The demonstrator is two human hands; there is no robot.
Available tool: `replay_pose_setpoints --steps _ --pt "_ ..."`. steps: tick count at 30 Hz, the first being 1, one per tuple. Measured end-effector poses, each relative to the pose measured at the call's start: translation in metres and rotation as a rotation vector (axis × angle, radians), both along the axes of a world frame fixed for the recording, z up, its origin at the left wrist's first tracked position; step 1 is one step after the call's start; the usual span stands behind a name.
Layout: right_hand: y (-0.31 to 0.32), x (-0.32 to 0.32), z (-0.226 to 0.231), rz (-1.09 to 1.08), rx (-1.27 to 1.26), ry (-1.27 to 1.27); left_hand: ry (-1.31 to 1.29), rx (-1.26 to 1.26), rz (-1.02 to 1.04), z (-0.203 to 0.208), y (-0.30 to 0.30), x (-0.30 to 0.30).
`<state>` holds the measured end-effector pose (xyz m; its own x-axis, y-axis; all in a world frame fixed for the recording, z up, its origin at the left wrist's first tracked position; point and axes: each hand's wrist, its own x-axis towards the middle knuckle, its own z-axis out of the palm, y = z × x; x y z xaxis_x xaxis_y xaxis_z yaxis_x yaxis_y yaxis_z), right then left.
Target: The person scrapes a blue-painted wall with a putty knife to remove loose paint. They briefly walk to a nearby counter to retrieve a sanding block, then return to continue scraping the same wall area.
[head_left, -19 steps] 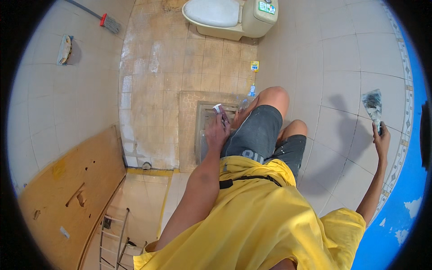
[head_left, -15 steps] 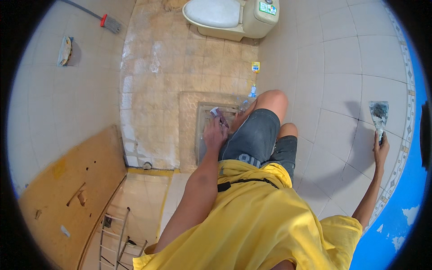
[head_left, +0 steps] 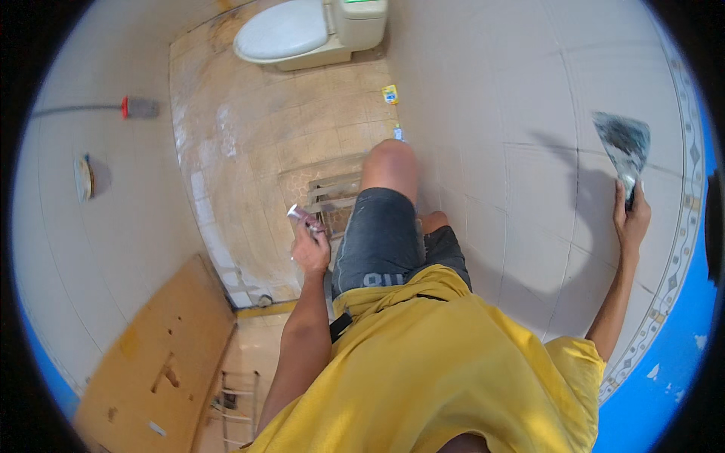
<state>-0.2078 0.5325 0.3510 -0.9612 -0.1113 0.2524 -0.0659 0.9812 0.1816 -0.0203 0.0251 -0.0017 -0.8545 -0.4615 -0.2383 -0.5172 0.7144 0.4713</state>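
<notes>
Yellow-shirted person is turning rightward since the earlier views, left hand [head_left: 310,253] gripping a small tube [head_left: 300,215] nearer the floor drain [head_left: 332,198], right hand [head_left: 630,223] clasping a smeared putty knife [head_left: 624,147] now pressing against the far-right wall tiles [head_left: 529,113].
</notes>
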Motion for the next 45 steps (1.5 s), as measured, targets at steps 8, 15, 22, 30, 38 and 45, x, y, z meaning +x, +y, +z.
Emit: replay_pose_setpoints --steps 8,15,22,30,38,45 --pt "-0.015 0.002 0.006 0.071 0.081 -0.033 -0.126 -0.032 -0.025 -0.002 0.004 0.004" --pt "-0.024 0.0 0.009 0.152 0.061 -0.018 -0.047 -0.167 -0.08 -0.012 0.0 0.01" --pt "-0.026 0.003 0.005 0.146 0.12 0.002 -0.173 -0.125 -0.058 -0.006 -0.004 0.009" --pt "-0.032 -0.004 -0.012 0.037 -0.39 0.262 -0.063 -0.131 0.01 0.001 0.033 -0.003" --pt "-0.033 -0.081 -0.033 0.202 -0.569 0.252 -0.016 -0.037 0.067 0.01 0.041 -0.016" --pt "-0.032 -0.096 -0.057 0.222 -0.307 0.355 -0.056 -0.06 0.04 0.01 0.039 -0.015"
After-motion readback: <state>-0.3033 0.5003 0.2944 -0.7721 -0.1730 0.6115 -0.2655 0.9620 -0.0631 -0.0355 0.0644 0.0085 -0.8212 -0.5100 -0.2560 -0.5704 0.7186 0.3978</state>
